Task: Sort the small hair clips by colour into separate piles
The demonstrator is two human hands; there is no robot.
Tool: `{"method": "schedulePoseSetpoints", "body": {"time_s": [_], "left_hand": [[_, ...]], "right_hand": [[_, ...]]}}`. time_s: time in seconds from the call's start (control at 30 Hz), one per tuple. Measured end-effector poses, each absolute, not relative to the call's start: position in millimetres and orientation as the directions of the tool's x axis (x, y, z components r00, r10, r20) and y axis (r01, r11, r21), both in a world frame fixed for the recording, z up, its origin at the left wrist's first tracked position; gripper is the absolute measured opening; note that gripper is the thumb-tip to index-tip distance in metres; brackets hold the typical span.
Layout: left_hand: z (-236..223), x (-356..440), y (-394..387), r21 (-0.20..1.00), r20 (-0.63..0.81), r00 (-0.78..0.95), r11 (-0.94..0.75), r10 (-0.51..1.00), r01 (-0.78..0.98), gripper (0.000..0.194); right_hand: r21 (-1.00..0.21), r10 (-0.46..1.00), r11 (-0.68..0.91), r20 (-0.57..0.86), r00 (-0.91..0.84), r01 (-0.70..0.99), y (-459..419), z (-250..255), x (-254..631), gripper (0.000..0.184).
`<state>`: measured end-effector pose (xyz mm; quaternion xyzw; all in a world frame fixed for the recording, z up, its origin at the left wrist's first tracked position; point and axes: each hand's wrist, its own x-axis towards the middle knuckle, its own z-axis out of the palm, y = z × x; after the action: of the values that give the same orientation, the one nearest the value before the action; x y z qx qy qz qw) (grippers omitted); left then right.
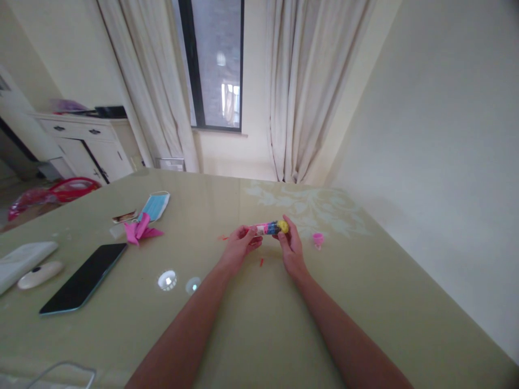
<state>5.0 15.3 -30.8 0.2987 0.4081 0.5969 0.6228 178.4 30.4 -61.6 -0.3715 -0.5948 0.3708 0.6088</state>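
Above the middle of the table, both hands hold a small colourful tube-shaped thing (267, 228) lying level, pink and white on its left, dark blue toward its right, with a rounded yellow end. Its exact kind I cannot make out. My left hand (240, 246) is closed on the pink end, and its fingers hide that tip. At the yellow end, my right hand (292, 249) pinches between thumb and fingers. A small red piece (261, 262) lies on the table below the hands. A tiny pink cup (318, 239) stands to the right of my right hand.
On the table's left are a dark-screened phone (85, 278), a pale mouse-shaped object (40, 275), a white box-like thing (24, 262), folded pink paper (141, 230) and a blue face mask (154, 207). A grey wall (458, 178) borders the right side. A white cable (60, 365) lies at front left.
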Motion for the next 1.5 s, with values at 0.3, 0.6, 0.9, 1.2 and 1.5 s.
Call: {"method": "schedulePoseSetpoints", "body": {"time_s": [0.3,0.6,0.9,1.2,1.5], "left_hand": [[-24,-2,16,0.879,-0.231,-0.142,0.144,0.962,-0.454,0.023],[-21,4,9,0.77,-0.253,0.067,0.243,0.965,-0.59,0.032],[-19,2,13,0.792,-0.278,-0.025,0.214,0.96,-0.572,0.014],[-23,-2,13,0.881,-0.262,-0.164,0.166,0.951,-0.443,0.021],[-21,4,9,0.802,-0.273,-0.012,0.221,0.962,-0.554,0.029]], "right_hand": [[-0.898,0.898,0.439,0.437,0.058,-0.03,33,-61,180,0.065],[-0.902,0.904,0.428,0.428,0.019,-0.059,31,-58,180,0.063],[-0.905,0.91,0.413,0.412,0.03,-0.105,32,-60,180,0.058],[-0.899,0.903,0.429,0.425,0.059,-0.088,36,-63,182,0.055],[-0.889,0.89,0.456,0.456,0.0,-0.038,31,-58,180,0.058]]}}
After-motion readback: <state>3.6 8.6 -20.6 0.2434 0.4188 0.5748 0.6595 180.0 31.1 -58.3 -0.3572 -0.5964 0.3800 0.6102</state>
